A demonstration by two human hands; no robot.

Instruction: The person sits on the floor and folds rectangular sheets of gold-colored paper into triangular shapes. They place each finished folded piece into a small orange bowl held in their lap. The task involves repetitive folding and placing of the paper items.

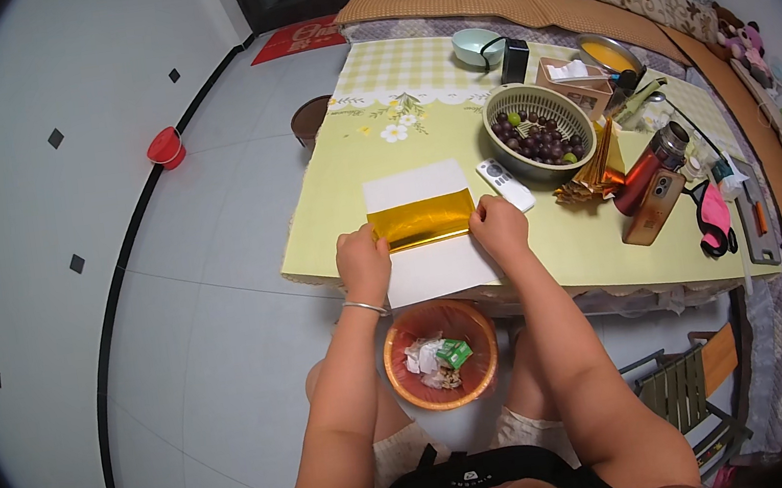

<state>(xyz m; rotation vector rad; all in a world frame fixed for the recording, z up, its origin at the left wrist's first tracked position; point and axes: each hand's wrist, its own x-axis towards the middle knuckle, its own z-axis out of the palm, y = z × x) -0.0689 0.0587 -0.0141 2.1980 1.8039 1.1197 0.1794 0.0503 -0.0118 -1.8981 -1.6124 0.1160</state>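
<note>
A shiny gold foil sheet (422,220), with a fold along its near edge, lies across a white sheet of paper (424,272) on the table. My left hand (364,265) pinches its left end, fingers closed, a bracelet on that wrist. At the other end, my right hand (500,228) grips the foil's right edge with closed fingers. Just beyond the right hand rests a white remote control (506,184). To the right stands a cluster of folded gold foil pieces (593,176).
A colander of grapes (539,131) stands on the table (327,208), with a red thermos (650,172), a phone (653,207) and a tissue box (576,86) on the right. Below the table's front edge is a lined waste bin (440,354). A folding chair (682,393) stands lower right.
</note>
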